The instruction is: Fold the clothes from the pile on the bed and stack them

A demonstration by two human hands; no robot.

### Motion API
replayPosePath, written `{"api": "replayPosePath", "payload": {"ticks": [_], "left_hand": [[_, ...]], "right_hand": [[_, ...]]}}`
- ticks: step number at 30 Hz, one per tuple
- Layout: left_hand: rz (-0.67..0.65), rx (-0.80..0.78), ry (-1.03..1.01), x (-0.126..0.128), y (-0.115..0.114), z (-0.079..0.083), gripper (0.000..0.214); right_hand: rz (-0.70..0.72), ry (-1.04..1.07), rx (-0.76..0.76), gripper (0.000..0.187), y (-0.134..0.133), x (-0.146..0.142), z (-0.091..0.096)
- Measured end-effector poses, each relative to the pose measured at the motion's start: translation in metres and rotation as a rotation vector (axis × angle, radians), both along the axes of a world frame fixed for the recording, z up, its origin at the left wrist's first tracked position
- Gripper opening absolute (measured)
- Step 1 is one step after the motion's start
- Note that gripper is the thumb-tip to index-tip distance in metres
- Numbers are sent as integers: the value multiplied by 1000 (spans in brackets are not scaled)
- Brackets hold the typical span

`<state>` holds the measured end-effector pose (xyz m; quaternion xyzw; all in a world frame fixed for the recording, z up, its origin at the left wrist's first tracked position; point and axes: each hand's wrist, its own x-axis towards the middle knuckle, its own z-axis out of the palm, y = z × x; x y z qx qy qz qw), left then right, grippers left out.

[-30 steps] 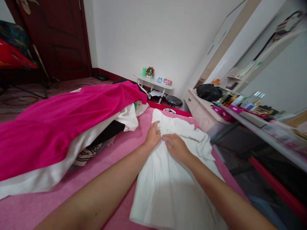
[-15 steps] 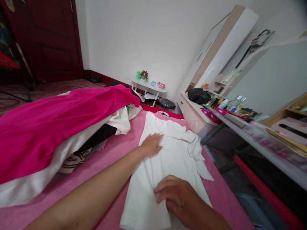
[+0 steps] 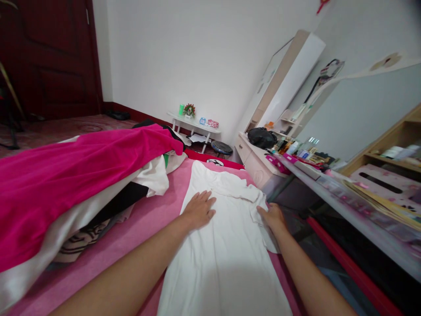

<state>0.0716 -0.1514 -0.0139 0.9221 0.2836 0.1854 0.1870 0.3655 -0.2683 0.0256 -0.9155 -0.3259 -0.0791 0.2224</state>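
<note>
A long white shirt [image 3: 226, 245] lies spread lengthwise on the pink bed cover [image 3: 149, 219], lightly creased, with its right-side sleeve bunched along the edge. My left hand [image 3: 199, 210] rests flat on the upper part, palm down and fingers stretched out. Over at the right edge, my right hand [image 3: 274, 216] is at the bunched sleeve, thumb on top of the cloth and the other fingers over its outer side, partly hidden. It seems to grip the edge there.
A heap of clothes topped by a bright pink garment [image 3: 98, 162] lies at left. A red cloth [image 3: 226, 164] lies at the bed's far end. On the right stand a dresser [image 3: 259, 164] with a black bag [image 3: 262, 138] and a cluttered table [image 3: 329, 188].
My right hand has gone from the lower part of the shirt forward and right to the sleeve edge. My left hand stays on the cloth. The view has turned slightly right.
</note>
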Motion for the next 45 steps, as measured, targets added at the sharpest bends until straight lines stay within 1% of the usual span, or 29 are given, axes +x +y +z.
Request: {"api": "replayPosePath", "payload": {"ticks": [1,2,3,7,10,12,13,14,16,17,18,19,20,21,22,25,27,28,30,32,34,36,38,40,41,42,43,44,45], "left_hand": [[8,-3,-9,0,0,1,54],[18,-5,-18,0,0,2,58],[28,-6,-26,0,0,3,62],[79,-22,-39,0,3,7,74],[98,-40,-70,1,6,8,72],[103,-73,-117,2,9,7,68],[114,-108,-153,2,11,6,66],[130,-161,-203,2,14,5,63],[167,-306,-350,3,20,2,58],[178,-388,-441,3,24,1,58],[179,-470,-531,3,27,-1,58],[176,-544,-611,3,30,-2,59],[177,-603,-679,2,33,-3,60],[183,-641,-725,1,36,-3,60],[195,-656,-751,0,38,-3,60],[239,-600,-757,-4,41,-1,57],[249,-547,-738,-5,43,0,55],[251,-525,-732,-5,45,0,54],[252,-487,-713,-5,48,-3,49],[250,-463,-689,-3,51,-6,40],[257,-445,-660,-2,53,-9,33],[280,-411,-625,-1,52,-10,30],[310,-364,-582,-1,49,-9,31],[334,-324,-543,-2,45,-7,32],[339,-288,-515,-3,43,-5,33],[338,-232,-478,-4,41,-4,33],[332,-166,-434,-5,39,-3,34],[321,-98,-388,-6,38,-2,35],[304,-37,-343,-7,37,-1,35]], "right_hand": [[-12,53,-32,36,0,5,1],[-20,87,-25,31,0,7,3],[-22,99,46,28,0,8,5],[16,78,553,31,3,-1,22],[87,231,840,36,12,-24,39],[176,373,1008,37,18,-48,55],[232,423,1050,36,19,-63,64],[296,444,1048,34,19,-79,75],[448,460,957,32,14,-114,99],[544,451,860,30,9,-133,110],[641,424,725,26,2,-152,119],[752,391,548,20,-6,-171,126],[866,350,373,14,-15,-190,128],[978,312,194,8,-23,-207,127],[1079,277,28,8,-30,-222,121],[1319,134,-448,17,-40,-252,87],[1445,7,-687,22,-37,-259,62],[1497,-54,-750,25,-35,-260,52],[1565,-151,-762,27,-32,-258,38],[1589,-216,-726,23,-33,-256,33],[1596,-258,-722,17,-38,-256,35],[1619,-256,-736,13,-44,-257,42],[1663,-158,-744,10,-50,-256,52],[1693,45,-705,12,-52,-252,63],[1686,163,-661,15,-50,-248,67],[1653,273,-596,17,-46,-244,70],[1587,352,-504,19,-41,-238,70],[1486,382,-383,20,-33,-232,67],[1361,357,-245,22,-25,-225,62]]}}
